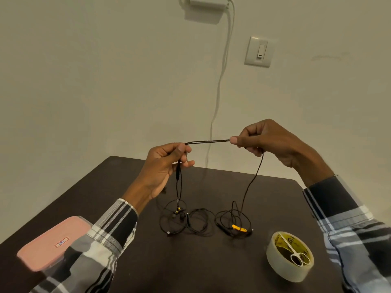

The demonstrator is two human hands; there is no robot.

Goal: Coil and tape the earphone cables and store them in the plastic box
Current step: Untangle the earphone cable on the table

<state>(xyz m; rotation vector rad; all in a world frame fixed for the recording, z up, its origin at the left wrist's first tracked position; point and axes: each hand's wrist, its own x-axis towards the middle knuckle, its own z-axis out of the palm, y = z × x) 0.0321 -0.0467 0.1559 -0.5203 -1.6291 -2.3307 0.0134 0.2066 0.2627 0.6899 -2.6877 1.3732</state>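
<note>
Earphone cable (208, 141) doubled, taut above counter (127, 176) | left hand (167, 163) pinching one end | right hand (268, 140) pinching other | tape roll (283, 265) near right edge

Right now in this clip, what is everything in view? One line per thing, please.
held earphone cable: 1, black, stretched between both hands above the table
loose earphone cables: a tangle, count unclear, black with yellow parts, table centre
tape roll: 1, pale, table right
scissors: 1, white-handled, lying on the tape roll
plastic box: 1, pink lid, table left
table: 1, dark brown
wall switch: 1, white, on the wall
wall cable: 1, white, hanging down the wall
left hand: pinches the cable
right hand: pinches the cable
</note>
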